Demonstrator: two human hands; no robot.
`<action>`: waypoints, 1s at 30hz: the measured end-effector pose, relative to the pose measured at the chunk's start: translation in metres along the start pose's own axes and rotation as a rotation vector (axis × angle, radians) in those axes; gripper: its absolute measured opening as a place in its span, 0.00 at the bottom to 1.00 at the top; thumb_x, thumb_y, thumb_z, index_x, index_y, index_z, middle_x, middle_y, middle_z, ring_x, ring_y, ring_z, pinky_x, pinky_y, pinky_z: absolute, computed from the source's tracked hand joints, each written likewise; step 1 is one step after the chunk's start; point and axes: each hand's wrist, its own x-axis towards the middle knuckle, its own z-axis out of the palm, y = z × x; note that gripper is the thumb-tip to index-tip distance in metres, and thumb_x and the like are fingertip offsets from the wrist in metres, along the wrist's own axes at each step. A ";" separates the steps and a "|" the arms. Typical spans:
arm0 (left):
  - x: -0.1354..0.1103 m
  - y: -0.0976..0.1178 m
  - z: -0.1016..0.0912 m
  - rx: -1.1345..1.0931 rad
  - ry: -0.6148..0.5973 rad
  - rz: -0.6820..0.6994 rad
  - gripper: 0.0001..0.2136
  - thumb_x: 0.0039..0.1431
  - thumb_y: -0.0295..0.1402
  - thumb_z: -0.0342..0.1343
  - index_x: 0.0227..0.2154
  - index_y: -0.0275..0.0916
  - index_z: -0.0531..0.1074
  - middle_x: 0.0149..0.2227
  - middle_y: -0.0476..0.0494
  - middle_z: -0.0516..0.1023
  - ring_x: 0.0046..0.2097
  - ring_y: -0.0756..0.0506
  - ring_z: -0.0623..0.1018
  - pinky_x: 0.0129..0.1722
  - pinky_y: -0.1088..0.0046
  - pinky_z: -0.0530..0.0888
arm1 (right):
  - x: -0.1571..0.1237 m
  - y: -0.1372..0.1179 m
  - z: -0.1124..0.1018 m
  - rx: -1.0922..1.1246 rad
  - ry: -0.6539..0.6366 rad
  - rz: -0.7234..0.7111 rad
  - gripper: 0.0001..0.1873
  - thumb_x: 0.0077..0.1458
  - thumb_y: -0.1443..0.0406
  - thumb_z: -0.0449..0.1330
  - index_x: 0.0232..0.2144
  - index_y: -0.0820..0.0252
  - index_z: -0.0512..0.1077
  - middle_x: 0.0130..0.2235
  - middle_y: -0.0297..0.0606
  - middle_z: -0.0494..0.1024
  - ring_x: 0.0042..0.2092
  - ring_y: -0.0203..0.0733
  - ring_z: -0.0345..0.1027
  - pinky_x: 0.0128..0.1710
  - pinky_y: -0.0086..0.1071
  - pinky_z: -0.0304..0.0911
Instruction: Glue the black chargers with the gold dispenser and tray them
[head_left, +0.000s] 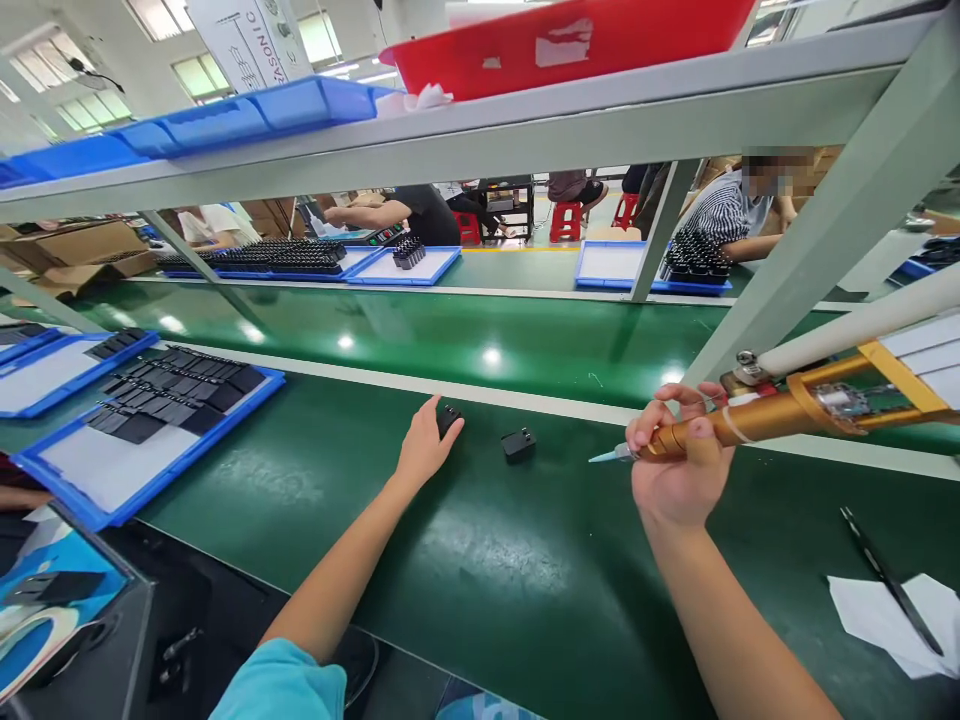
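Note:
My left hand [424, 446] reaches forward over the green bench mat and closes its fingers on a small black charger plug [449, 417]. A second black charger plug [518, 445] lies on the mat just to its right, untouched. My right hand [679, 461] is wrapped around a gold pen-shaped dispensing tool [739, 423] whose pale blue tip [609, 456] points left toward the loose plug. The tool hangs from a gold bracket [877, 390] on the right.
A blue tray [90, 487] with several black flat parts sits at left. Black tweezers [889, 578] lie on white paper [877, 612] at right. A grey rack post [825, 220] slants down ahead. Other people work across the green conveyor [450, 340], with more blue trays.

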 end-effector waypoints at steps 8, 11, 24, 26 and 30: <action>0.006 0.008 0.007 0.088 -0.119 -0.091 0.21 0.68 0.40 0.34 0.56 0.39 0.64 0.55 0.40 0.71 0.52 0.40 0.74 0.49 0.62 0.72 | 0.000 -0.001 0.000 0.009 0.004 0.010 0.15 0.52 0.60 0.59 0.42 0.53 0.64 0.36 0.32 0.68 0.21 0.28 0.61 0.16 0.26 0.56; 0.006 0.007 0.009 0.160 -0.116 -0.069 0.23 0.66 0.43 0.42 0.58 0.35 0.61 0.55 0.34 0.70 0.54 0.38 0.72 0.47 0.63 0.72 | 0.000 -0.001 0.000 0.002 -0.001 0.010 0.15 0.52 0.59 0.60 0.42 0.52 0.65 0.37 0.32 0.68 0.21 0.28 0.60 0.16 0.26 0.56; -0.060 0.040 -0.014 0.212 -0.233 0.316 0.15 0.63 0.41 0.51 0.48 0.36 0.65 0.42 0.39 0.75 0.42 0.41 0.77 0.39 0.67 0.73 | 0.001 0.001 -0.001 0.004 0.010 -0.005 0.15 0.52 0.60 0.59 0.42 0.54 0.63 0.35 0.31 0.68 0.20 0.28 0.60 0.15 0.25 0.54; -0.065 0.041 -0.012 0.250 -0.227 0.364 0.16 0.63 0.41 0.51 0.48 0.35 0.65 0.41 0.39 0.76 0.40 0.42 0.77 0.38 0.66 0.72 | 0.001 0.000 -0.001 0.001 0.005 -0.003 0.16 0.51 0.60 0.59 0.43 0.54 0.62 0.35 0.31 0.68 0.20 0.28 0.61 0.15 0.25 0.55; -0.065 0.043 -0.016 0.287 -0.126 0.365 0.17 0.63 0.42 0.50 0.49 0.35 0.64 0.41 0.38 0.75 0.41 0.42 0.76 0.39 0.66 0.71 | 0.001 0.000 0.000 -0.001 -0.019 0.006 0.17 0.51 0.60 0.59 0.43 0.54 0.61 0.35 0.31 0.68 0.20 0.27 0.60 0.15 0.25 0.55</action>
